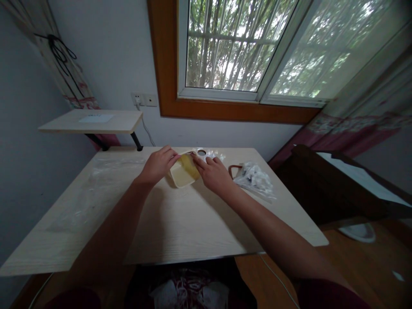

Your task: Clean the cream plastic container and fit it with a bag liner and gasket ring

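Observation:
A small pale yellow plastic tray or box (183, 175) is tilted up toward me near the far edge of the table, with a deeper yellow patch on its upper right side. My left hand (158, 165) pinches its upper left rim, and a bit of pink shows at the fingertips. On the other side, my right hand (216, 175) has its fingers closed at the upper right edge of the tray. Something thin and dark lies at those fingertips, too small to make out. The far side of the tray is hidden.
Right of my hand lies a crumpled clear plastic bag (255, 178) with a brown loop beside it. More clear plastic (212, 153) sits behind my right hand. A flat clear sheet (93, 189) covers the table's left part. A raised shelf (64, 122) stands at the back left.

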Demonstrator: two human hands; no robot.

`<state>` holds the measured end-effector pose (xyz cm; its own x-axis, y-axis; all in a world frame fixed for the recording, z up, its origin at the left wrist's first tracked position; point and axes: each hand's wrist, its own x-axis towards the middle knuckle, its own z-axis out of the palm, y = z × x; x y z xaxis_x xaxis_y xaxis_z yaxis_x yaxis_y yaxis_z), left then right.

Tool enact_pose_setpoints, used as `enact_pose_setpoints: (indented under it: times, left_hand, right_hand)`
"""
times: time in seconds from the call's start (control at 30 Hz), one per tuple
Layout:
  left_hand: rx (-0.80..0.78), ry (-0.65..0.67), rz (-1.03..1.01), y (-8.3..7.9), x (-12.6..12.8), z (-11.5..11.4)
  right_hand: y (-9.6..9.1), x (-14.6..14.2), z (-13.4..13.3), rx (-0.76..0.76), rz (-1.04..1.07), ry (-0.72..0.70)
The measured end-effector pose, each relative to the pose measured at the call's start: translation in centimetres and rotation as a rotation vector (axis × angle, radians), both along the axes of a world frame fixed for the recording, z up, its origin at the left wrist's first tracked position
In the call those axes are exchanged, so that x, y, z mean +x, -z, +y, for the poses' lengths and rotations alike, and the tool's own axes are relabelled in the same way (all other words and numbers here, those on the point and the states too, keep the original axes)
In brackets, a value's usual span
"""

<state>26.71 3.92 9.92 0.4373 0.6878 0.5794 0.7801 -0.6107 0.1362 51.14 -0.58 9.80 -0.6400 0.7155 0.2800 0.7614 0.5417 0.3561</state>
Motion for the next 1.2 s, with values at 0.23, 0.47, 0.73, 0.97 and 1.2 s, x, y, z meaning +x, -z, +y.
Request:
enact_pose_setpoints:
  times: [0.23, 0.47, 0.73, 0.97, 1.2]
  left_hand:
    - [0.030, -0.022, -0.072, 0.5, -0.4, 0.1]
    - [0.049, -0.009, -0.163, 1.4, 0.1, -0.5]
    - [0.121, -0.107, -0.437, 4.1, -0.3, -0.8]
    - [-0.091, -0.265, -0.776, 7.5, -0.7, -2.2]
    - [-0.274, -0.272, -0.735, 7.6, -1.9, -2.2]
  right_hand:
    - [2.8, -1.2, -1.1, -0.227, -0.004, 0.117]
    - [4.3, -2.5, -2.1, -0.448, 0.239, 0.149]
    - [6.5, -4.9, -2.5, -0.450, 0.525, -0.043]
    - [7.9, -4.5, -0.8, -0.204, 0.421, -0.018]
    - [7.1, -3.0, -0.1, -0.144, 0.264, -0.057]
